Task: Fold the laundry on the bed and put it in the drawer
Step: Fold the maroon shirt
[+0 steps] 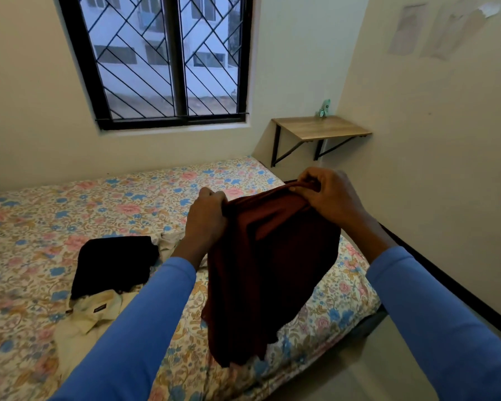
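Fingers (pixel 313 179) of both hands are curled tight on the top edge of the maroon garment (pixel 272 270), left hand (pixel 207 209) at one corner, right hand (pixel 327 195) at the other and a little higher. Its length hangs straight down, hem low over the bed (pixel 70 204) near its edge.

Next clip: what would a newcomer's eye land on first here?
The dark red garment hangs mid-frame over the floral bed, its top edge pinched by the left hand and the right hand. To its left on the bed lie a black garment and a cream shirt; a black-barred window sits behind.
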Available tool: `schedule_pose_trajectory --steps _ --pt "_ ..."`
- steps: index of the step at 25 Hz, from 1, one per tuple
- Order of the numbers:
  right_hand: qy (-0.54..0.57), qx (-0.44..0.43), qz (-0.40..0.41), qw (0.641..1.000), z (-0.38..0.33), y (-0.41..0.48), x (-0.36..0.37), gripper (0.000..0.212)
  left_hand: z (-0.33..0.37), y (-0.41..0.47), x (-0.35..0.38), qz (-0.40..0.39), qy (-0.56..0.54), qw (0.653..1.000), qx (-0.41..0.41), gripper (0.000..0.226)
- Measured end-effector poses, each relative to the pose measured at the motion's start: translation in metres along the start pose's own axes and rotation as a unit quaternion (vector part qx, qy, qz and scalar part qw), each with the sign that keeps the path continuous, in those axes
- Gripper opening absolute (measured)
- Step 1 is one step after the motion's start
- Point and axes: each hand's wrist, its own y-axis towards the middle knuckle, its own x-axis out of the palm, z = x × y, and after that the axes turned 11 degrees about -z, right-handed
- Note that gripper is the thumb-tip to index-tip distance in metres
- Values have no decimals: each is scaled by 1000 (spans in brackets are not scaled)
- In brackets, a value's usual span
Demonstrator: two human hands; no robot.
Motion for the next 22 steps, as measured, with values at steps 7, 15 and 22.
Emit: schedule_pose_trajectory --steps 7,15,22 --pt "-8 25 -35 999 36 9 -11 44 22 -16 -46 59 -146 977 143 11" --pt "238 195 -213 927 93 -4 21 30 42 24 -80 261 -197 945 32 28" --pt "156 90 -209 961 89 -2 -12 16 9 -22 -73 69 117 987 84 32"
